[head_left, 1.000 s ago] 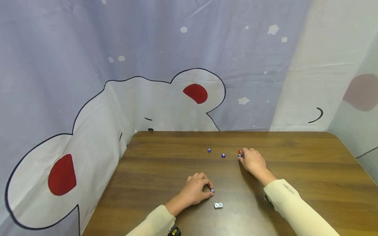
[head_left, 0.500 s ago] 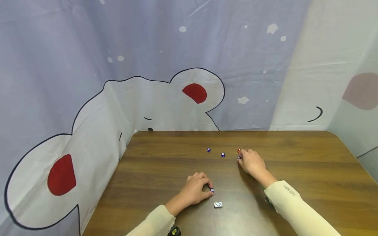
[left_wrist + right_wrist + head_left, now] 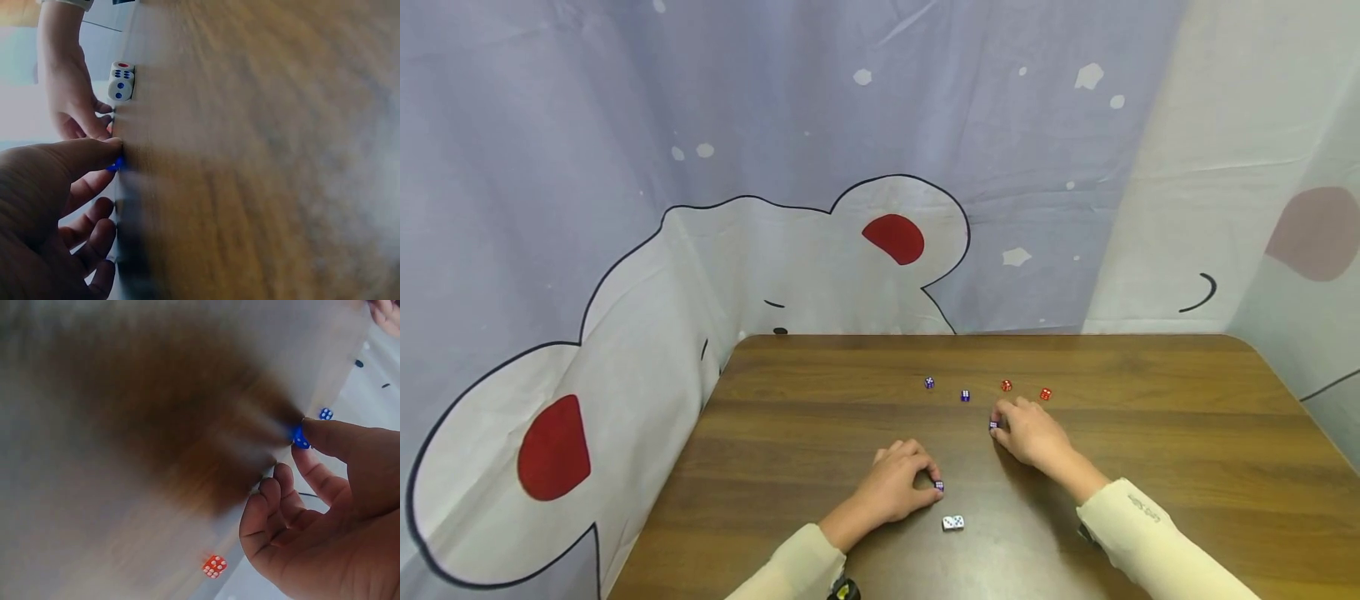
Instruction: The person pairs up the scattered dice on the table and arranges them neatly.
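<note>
My left hand (image 3: 895,483) rests low over the table and pinches a blue die (image 3: 939,486) between thumb and forefinger. Just nearer to me lie two white dice (image 3: 952,523), side by side and touching. Farther off and to the right, my right hand (image 3: 1030,433) pinches another blue die (image 3: 993,426), which shows clearly between thumb and finger in the right wrist view. Beyond that hand sit two red dice, a left one (image 3: 1006,386) and a right one (image 3: 1046,394). Two more blue dice, one farther left (image 3: 929,382) and one closer (image 3: 966,396), lie to their left.
The brown wooden table (image 3: 1187,433) has rounded far corners. A patterned curtain (image 3: 1037,167) hangs right behind its far edge and along the left side. A black device (image 3: 845,589) is worn at the left wrist.
My right hand has drawn toward me and left with a blue die, away from the red dice. The right-hand red die, hidden earlier, now shows. My left hand stays in place.
</note>
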